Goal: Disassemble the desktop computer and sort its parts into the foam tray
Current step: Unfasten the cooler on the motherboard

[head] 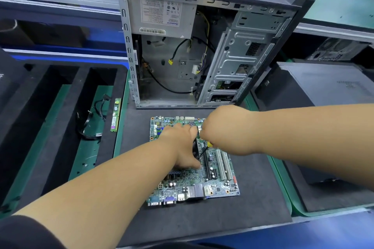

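Hands point(183, 143) point(220, 125) cover motherboard point(202, 180); open case point(202, 46) behind, foam tray point(50, 91) left.

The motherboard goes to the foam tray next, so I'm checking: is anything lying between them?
Nothing visible lies on the mat between the motherboard and the foam tray. Both hands are on the board.

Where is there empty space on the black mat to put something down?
Bare mat lies in front of the circuit board, and also left of it, beside the foam tray. Behind the board, the computer case crowds in. Both hands cover the board's middle.
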Tool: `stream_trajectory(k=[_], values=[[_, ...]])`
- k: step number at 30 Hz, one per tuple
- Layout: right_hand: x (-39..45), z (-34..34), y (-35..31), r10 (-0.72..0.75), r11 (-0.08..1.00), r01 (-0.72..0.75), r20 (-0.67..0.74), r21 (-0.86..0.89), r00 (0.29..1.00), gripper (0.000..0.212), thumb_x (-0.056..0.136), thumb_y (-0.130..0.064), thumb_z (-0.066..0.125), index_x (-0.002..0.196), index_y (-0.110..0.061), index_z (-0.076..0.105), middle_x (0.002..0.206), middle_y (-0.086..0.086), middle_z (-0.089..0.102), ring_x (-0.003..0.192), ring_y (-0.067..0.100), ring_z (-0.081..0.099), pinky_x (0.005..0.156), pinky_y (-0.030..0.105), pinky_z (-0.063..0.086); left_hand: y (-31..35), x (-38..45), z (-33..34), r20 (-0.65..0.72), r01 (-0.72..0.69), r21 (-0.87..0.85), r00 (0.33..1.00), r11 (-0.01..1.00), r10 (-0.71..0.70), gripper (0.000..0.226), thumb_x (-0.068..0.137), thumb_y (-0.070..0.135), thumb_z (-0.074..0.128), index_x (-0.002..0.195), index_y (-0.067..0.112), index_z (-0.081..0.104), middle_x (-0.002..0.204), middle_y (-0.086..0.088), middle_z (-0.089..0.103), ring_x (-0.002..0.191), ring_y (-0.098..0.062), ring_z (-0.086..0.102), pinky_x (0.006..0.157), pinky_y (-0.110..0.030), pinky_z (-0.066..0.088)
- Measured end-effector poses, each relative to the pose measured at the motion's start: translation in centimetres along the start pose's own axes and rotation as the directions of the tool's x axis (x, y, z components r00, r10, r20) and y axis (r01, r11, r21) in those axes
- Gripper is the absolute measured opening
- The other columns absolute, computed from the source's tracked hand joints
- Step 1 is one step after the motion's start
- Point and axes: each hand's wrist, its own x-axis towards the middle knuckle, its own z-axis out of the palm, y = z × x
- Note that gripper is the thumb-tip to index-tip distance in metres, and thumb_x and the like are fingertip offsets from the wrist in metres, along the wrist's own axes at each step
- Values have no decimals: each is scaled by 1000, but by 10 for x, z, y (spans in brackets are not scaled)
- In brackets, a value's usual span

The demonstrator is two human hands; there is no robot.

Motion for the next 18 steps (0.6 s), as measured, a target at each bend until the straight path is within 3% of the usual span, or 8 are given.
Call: stream_trajectory(k=[3, 6, 8, 12, 15, 18], values=[[-1, 3, 3, -170, 975, 154, -91, -158, 981, 21, 79, -6, 53, 96, -19, 55, 89, 0, 60, 80, 28, 58, 78, 37, 45, -2, 2, 0, 17, -13, -18, 1000, 1000, 13, 65, 63, 79, 58, 97, 27, 43, 127, 0, 47, 115, -27, 42, 91, -45, 42], [-1, 3, 11, -137, 977, 111, -134, -184, 981, 27, 80, -9, 56, 104, -21, 54, 93, 0, 60, 86, 28, 59, 83, 39, 43, -5, 6, -4, 35, -13, -58, 999, 998, 15, 68, 60, 79, 61, 95, 27, 38, 124, 1, 49, 112, -26, 45, 85, -42, 43], [-4, 3, 16, -99, 983, 74, -141, -167, 985, 28, 81, -11, 57, 106, -24, 54, 97, -2, 61, 90, 27, 59, 86, 39, 43, -7, 9, -6, 69, -18, -54, 997, 998, 22, 78, 59, 80, 61, 108, 24, 41, 125, 0, 49, 112, -27, 46, 85, -41, 45], [-16, 3, 30, 76, 995, -86, -207, -40, 975, 14, 86, -25, 56, 100, -27, 54, 94, -5, 61, 91, 26, 59, 82, 37, 43, -10, 11, -7, 100, -12, -48, 995, 999, 17, 92, 57, 81, 60, 121, 20, 37, 128, -2, 48, 113, -28, 46, 87, -43, 46], [-26, 12, 38, 329, 940, -304, -171, 156, 929, 13, 88, -36, 56, 88, -24, 53, 77, -6, 53, 75, 24, 52, 62, 30, 40, -10, 10, -4, 72, -27, -35, 997, 999, 30, 80, 58, 82, 58, 107, 23, 34, 120, 0, 49, 105, -25, 45, 78, -40, 42], [-28, 27, 39, 458, 861, -403, -128, 310, 880, 18, 88, -38, 56, 93, -21, 59, 77, -6, 54, 75, 22, 49, 57, 28, 36, -11, 8, -6, 82, -28, -73, 996, 997, 34, 72, 58, 81, 61, 93, 26, 28, 101, 3, 43, 94, -21, 40, 74, -38, 41]])
